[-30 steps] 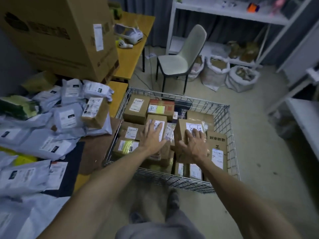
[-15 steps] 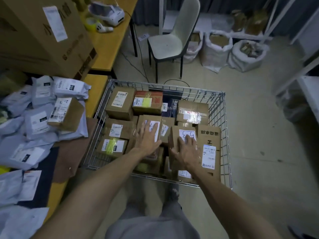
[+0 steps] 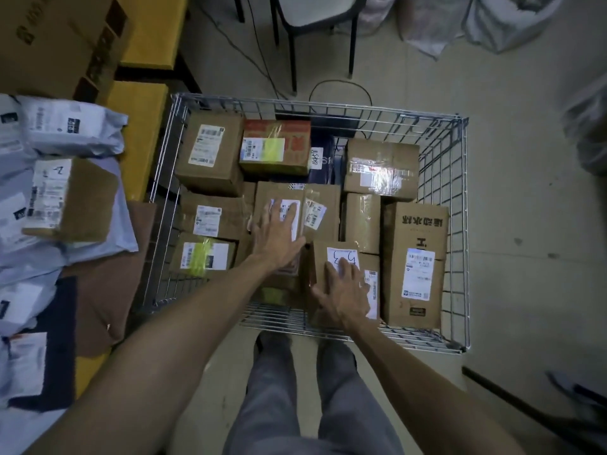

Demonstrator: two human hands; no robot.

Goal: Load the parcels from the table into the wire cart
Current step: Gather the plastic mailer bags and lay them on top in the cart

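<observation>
Wire cart (image 3: 453,178) full w/ parcels (image 3: 210,152); left hand (image 3: 279,239), right hand (image 3: 345,292) flat atop.

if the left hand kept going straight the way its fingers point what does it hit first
Probably the red box just beyond. The left hand lies flat on a brown box, pointing that way; whether the red box stands high enough to stop it is unclear.

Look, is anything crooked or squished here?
Nothing looks crushed or spilled. The taped box at the back right of the wire cart wears wrinkled, shiny tape, and a brown box on the table lies tilted on soft grey mailers.
</observation>
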